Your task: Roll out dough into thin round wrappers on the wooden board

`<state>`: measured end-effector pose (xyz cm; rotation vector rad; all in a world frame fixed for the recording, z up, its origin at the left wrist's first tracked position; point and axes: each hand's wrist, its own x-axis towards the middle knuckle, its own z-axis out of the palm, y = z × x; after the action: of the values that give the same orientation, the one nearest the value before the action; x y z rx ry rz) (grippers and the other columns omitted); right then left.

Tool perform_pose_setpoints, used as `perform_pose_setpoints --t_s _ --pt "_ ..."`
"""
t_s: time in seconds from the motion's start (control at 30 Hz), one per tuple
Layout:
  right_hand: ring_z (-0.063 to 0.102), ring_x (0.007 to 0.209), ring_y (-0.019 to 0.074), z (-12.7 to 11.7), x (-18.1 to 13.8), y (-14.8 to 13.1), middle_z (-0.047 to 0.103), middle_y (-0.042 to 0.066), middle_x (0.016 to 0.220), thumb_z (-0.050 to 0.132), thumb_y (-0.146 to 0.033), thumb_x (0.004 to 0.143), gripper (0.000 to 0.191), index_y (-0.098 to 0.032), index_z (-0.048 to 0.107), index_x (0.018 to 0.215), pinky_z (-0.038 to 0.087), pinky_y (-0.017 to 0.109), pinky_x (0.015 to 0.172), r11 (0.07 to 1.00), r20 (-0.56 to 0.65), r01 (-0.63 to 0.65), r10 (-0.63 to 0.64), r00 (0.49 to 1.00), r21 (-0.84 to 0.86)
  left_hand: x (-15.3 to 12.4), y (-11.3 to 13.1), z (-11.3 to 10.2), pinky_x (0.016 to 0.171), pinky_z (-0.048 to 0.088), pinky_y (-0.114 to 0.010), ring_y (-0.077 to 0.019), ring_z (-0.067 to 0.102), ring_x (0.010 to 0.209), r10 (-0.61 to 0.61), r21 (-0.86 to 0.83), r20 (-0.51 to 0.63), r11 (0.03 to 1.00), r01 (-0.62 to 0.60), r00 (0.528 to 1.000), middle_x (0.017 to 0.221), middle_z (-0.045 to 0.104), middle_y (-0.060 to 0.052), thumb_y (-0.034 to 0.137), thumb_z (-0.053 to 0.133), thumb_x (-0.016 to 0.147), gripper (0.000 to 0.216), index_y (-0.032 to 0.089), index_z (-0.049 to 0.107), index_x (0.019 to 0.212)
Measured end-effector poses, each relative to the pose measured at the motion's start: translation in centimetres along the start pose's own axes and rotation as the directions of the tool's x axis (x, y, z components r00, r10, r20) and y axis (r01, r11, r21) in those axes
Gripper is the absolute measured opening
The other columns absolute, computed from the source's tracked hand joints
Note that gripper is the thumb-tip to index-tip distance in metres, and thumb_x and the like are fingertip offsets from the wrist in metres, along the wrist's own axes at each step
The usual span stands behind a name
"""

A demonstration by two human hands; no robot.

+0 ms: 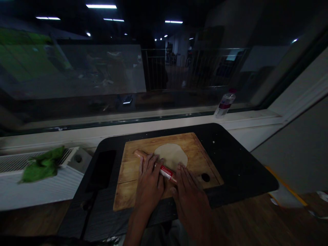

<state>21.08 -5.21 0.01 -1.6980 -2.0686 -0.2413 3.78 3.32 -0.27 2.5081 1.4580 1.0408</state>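
A rolling pin (167, 172) with a red and white label lies slantwise on a wooden cutting board (128, 171). My left hand (149, 178) lies over the pin's left part, fingers curved across it, with the left handle sticking out beyond them. At the lower right end, the fingers of my right hand (188, 189) rest over the pin and hide its tip. A thin, round sheet of dough (171, 153) is spread flat just beyond the pin, its near edge close to the pin and to my right fingertips.
The board sits on a black table (235, 171) with a few crumbs on it. A dark phone-like slab (102, 169) lies left of the board. A capped plastic bottle (224, 104) stands on the windowsill. A green cloth (42, 165) drapes over the white radiator (51, 191).
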Motion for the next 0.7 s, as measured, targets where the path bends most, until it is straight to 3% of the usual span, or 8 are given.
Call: perform_pose_setpoints --t_s 0.13,0.37,0.7 --pt "0.055 0.159 0.0325 0.3 1.3 -0.3 0.059 0.016 0.17 0.046 -0.027 0.114 0.066 -0.015 0.038 0.179 0.048 0.054 0.128 1.0 -0.001 0.008 -0.008 1.0 -0.001 0.0 -0.1 0.1 0.141 0.032 -0.069 -0.033 0.051 0.16 0.001 -0.009 -0.008 1.0 -0.001 1.0 0.158 0.066 -0.01 0.004 0.055 0.093 0.06 0.027 0.068 0.147" --pt "0.053 0.16 0.0355 0.7 4.8 0.1 0.065 0.014 0.165 0.045 -0.039 0.118 0.053 -0.017 0.06 0.164 0.039 0.061 0.133 0.999 0.051 0.035 -0.034 0.998 -0.033 -0.2 -0.1 0.0 0.143 0.028 -0.069 -0.0338 0.052 0.159 -0.014 0.023 -0.021 1.0 0.014 1.0 0.156 0.068 -0.01 0.005 0.057 0.092 0.063 0.028 0.066 0.15" --pt "0.052 0.159 0.0362 1.1 8.5 2.2 0.063 0.011 0.168 0.037 -0.043 0.119 0.051 -0.027 0.07 0.155 0.04 0.06 0.13 0.999 0.169 -0.033 0.039 0.985 -0.036 0.4 0.3 -0.2 0.141 0.027 -0.066 -0.0324 0.064 0.141 -0.031 0.07 -0.024 0.997 0.033 0.999 0.14 0.076 -0.009 0.012 0.057 0.097 0.046 0.027 0.071 0.138"
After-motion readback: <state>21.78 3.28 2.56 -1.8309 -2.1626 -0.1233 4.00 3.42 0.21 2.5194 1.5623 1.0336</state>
